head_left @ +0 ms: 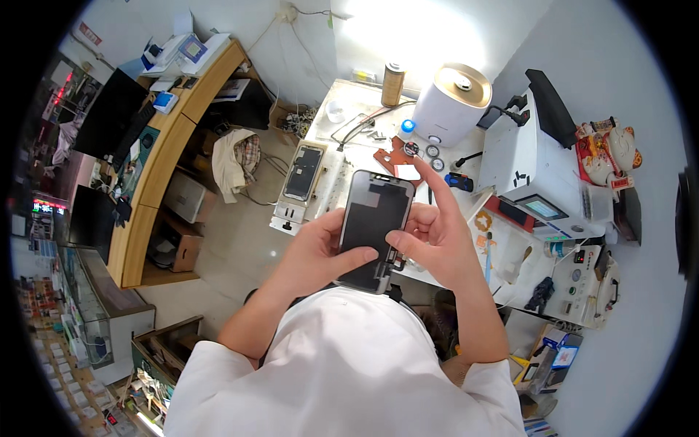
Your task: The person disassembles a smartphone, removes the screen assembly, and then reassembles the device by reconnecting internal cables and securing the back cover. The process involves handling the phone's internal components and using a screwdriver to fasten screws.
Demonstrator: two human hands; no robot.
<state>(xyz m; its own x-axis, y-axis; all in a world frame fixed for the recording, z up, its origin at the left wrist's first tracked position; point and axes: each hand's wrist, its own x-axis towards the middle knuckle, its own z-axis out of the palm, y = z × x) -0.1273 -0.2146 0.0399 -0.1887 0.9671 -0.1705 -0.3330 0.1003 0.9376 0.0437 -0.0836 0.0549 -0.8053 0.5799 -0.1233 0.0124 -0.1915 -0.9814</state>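
Between both hands I hold a dark phone screen assembly (373,218) upright over the front edge of the workbench, its inner side with flex parts facing me. My left hand (320,247) grips its left edge, the thumb lying across the lower part. My right hand (433,237) holds the right edge with the thumb on the lower right, while its index finger points up and away. Left of it, another phone part (303,173) rests in a metal heating fixture (290,213). Behind the screen lie a brown-red pad (393,158) and a small white square (407,172).
A white rounded appliance (450,109) and a brown-gold can (393,86) stand at the bench's back. On the right are a white machine with a display (535,167), a lucky-cat figure (615,156) and a gauge panel (580,280). A wooden desk (156,171) runs along the left.
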